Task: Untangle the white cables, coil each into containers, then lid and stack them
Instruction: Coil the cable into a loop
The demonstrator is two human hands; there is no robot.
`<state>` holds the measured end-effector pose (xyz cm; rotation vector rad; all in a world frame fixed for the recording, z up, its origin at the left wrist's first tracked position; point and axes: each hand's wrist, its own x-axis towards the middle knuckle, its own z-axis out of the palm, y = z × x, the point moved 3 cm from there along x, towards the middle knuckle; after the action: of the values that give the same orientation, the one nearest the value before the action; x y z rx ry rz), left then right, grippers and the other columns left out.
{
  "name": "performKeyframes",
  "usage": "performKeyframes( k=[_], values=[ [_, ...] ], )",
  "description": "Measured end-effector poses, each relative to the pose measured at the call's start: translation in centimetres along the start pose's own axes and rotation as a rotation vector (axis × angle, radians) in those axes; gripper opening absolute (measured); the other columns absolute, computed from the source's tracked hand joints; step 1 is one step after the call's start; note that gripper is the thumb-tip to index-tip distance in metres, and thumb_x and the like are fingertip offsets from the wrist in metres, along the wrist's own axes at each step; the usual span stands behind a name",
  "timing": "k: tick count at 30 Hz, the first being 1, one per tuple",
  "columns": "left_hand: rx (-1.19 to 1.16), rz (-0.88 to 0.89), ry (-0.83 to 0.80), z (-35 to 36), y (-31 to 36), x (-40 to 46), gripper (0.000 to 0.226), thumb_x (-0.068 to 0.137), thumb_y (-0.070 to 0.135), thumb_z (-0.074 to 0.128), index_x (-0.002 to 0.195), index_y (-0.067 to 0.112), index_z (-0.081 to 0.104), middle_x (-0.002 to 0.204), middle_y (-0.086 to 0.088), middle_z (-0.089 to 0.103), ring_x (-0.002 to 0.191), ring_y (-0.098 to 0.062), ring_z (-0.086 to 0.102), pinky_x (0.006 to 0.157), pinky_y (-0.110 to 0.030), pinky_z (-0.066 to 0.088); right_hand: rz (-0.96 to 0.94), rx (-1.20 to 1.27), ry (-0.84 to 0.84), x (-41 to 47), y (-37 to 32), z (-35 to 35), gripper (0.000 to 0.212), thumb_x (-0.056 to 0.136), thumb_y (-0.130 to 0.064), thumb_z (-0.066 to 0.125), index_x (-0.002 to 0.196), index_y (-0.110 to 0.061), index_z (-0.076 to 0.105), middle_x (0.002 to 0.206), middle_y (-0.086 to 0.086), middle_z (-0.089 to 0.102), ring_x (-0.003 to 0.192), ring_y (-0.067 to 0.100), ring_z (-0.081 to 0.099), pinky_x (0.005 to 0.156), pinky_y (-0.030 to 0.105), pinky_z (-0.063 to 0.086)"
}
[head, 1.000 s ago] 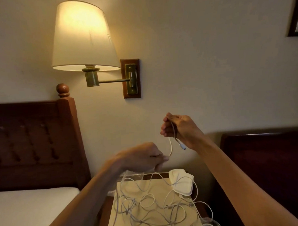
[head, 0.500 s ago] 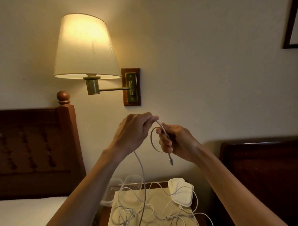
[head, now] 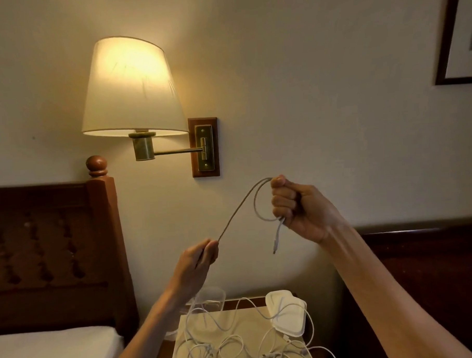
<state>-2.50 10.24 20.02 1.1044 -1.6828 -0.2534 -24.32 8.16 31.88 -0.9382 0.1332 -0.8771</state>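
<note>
The left hand (head: 196, 257), pinching the white cable (head: 241, 205), has dropped away from the right hand (head: 298, 206), which grips the first loop, so coiling has begun above the worktop (head: 251, 317).

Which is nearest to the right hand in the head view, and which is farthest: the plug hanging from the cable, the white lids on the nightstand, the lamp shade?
From the right hand:
1. Plug, hanging just below it.
2. White lids, lower, on the nightstand.
3. Lamp shade, up to the left on the wall.
</note>
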Motion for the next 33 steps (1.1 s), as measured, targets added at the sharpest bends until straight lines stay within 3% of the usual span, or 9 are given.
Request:
performKeyframes(
  k=[4, 8, 9, 13, 18, 21, 27, 31, 33],
  values=[
    [0.137, 0.038, -0.113, 0.5, -1.6, -2.3, 0.029, 0.1, 0.045, 0.041, 0.082, 0.029, 0.058, 0.069, 0.012, 0.057, 0.058, -0.006, 0.051, 0.054, -0.024, 0.04, -0.004, -0.016, 0.008, 0.0, -1.2, -0.7, 0.026, 0.1, -0.021, 0.037, 0.077, -0.015, 0.048, 0.051, -0.009, 0.028, 0.041, 0.006, 0.021, 0.04, 0.016, 0.028],
    [0.45, 0.169, -0.533, 2.1, 4.9, -1.7, 0.033, 0.101, 0.041, 0.041, 0.079, 0.021, 0.057, 0.065, 0.009, 0.056, 0.056, -0.011, 0.051, 0.057, -0.033, 0.043, -0.069, -0.259, 0.099, 0.6, 0.1, -0.8, 0.033, 0.105, -0.022, 0.033, 0.079, -0.011, 0.05, 0.058, 0.0, 0.048, 0.048, 0.01, 0.048, 0.049, 0.02, 0.045],
    [0.505, 0.231, -0.568, 2.2, 6.8, -1.2, 0.035, 0.101, 0.039, 0.04, 0.076, 0.02, 0.056, 0.062, 0.008, 0.053, 0.054, -0.013, 0.049, 0.055, -0.032, 0.041, -0.094, -0.345, 0.115, 0.8, 0.6, -0.6, 0.032, 0.106, -0.021, 0.034, 0.081, -0.01, 0.051, 0.061, 0.003, 0.053, 0.052, 0.014, 0.054, 0.052, 0.022, 0.049],
    [0.524, 0.476, -0.361, 0.5, 12.3, 0.2, 0.036, 0.101, 0.039, 0.037, 0.073, 0.024, 0.052, 0.054, 0.012, 0.041, 0.047, -0.012, 0.044, 0.048, -0.021, 0.034, -0.178, -0.646, 0.095, 0.5, 2.2, -0.2, 0.032, 0.105, -0.022, 0.038, 0.087, -0.004, 0.057, 0.07, 0.013, 0.065, 0.063, 0.023, 0.065, 0.06, 0.028, 0.054],
    [0.575, 0.592, -0.198, -0.3, 14.1, 1.2, 0.03, 0.101, 0.039, 0.038, 0.083, 0.024, 0.056, 0.06, 0.013, 0.051, 0.047, -0.007, 0.045, 0.048, -0.015, 0.034, -0.183, -0.865, 0.065, -0.1, 2.8, 0.1, 0.036, 0.103, -0.025, 0.039, 0.085, -0.006, 0.064, 0.066, 0.003, 0.065, 0.059, 0.011, 0.061, 0.058, 0.019, 0.05],
    [0.556, 0.606, -0.081, -0.9, 13.8, 1.8, 0.016, 0.099, 0.033, 0.044, 0.091, 0.026, 0.055, 0.069, 0.015, 0.055, 0.054, -0.002, 0.047, 0.054, -0.01, 0.035, -0.14, -0.925, -0.004, -0.6, 3.2, 0.3, 0.039, 0.105, -0.023, 0.035, 0.087, -0.003, 0.064, 0.063, 0.003, 0.065, 0.057, 0.012, 0.063, 0.057, 0.02, 0.052],
    [0.523, 0.505, 0.17, -1.6, 11.9, 3.5, 0.026, 0.101, 0.033, 0.042, 0.088, 0.017, 0.058, 0.067, 0.014, 0.05, 0.056, -0.002, 0.046, 0.053, -0.014, 0.035, -0.005, -0.77, -0.097, -1.0, 3.3, 0.4, 0.038, 0.106, -0.025, 0.031, 0.083, -0.008, 0.057, 0.056, 0.002, 0.052, 0.047, 0.013, 0.049, 0.053, 0.022, 0.045],
    [0.408, 0.471, 0.202, -1.2, 10.4, 3.6, 0.029, 0.101, 0.034, 0.041, 0.088, 0.015, 0.059, 0.07, 0.018, 0.05, 0.059, 0.005, 0.048, 0.055, -0.01, 0.035, 0.069, -0.649, -0.116, -1.1, 3.4, 0.2, 0.037, 0.106, -0.026, 0.031, 0.086, -0.008, 0.056, 0.055, 0.003, 0.046, 0.049, 0.014, 0.046, 0.054, 0.022, 0.045],
    [0.327, 0.444, 0.19, -0.6, 9.8, 3.6, 0.031, 0.101, 0.036, 0.04, 0.088, 0.015, 0.059, 0.07, 0.014, 0.054, 0.06, -0.001, 0.054, 0.053, -0.017, 0.042, 0.107, -0.563, -0.131, -1.2, 3.7, 0.2, 0.037, 0.106, -0.026, 0.03, 0.084, -0.01, 0.054, 0.055, 0.002, 0.044, 0.053, 0.015, 0.05, 0.059, 0.024, 0.047]
  ],
)
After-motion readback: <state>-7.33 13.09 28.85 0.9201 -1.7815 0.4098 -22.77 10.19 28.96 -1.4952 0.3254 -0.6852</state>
